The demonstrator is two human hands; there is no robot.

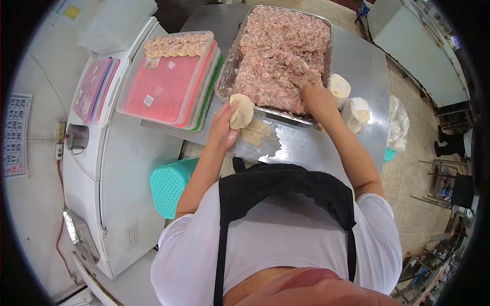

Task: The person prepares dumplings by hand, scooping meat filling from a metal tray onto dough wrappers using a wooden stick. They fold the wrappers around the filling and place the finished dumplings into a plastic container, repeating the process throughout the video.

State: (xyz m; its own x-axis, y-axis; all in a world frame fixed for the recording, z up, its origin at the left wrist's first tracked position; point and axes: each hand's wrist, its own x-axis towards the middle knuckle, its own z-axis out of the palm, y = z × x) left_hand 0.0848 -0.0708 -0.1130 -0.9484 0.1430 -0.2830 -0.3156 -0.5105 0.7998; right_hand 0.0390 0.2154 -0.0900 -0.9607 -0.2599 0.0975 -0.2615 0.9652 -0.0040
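Note:
My left hand (223, 127) is closed on a round, pale dumpling wrapper (242, 111), held in front of the tray's near left corner. At the near right edge of a large metal tray (331, 46), my right hand (316, 102) reaches into the raw minced meat (280, 48) that fills it. Its fingers look closed, and a thin thing seems to stick out of them into the meat; I cannot make out what it is. More loose wrappers (256, 133) lie on plastic by my left hand. Two stacks of wrappers (356, 113) stand right of the tray.
Left of the tray is a pile of lidded plastic boxes (168, 86), with a row of filled dumplings (176, 46) on top. A white fridge (135, 168) stands at the left. A teal perforated stool (171, 186) is below the metal table (370, 66).

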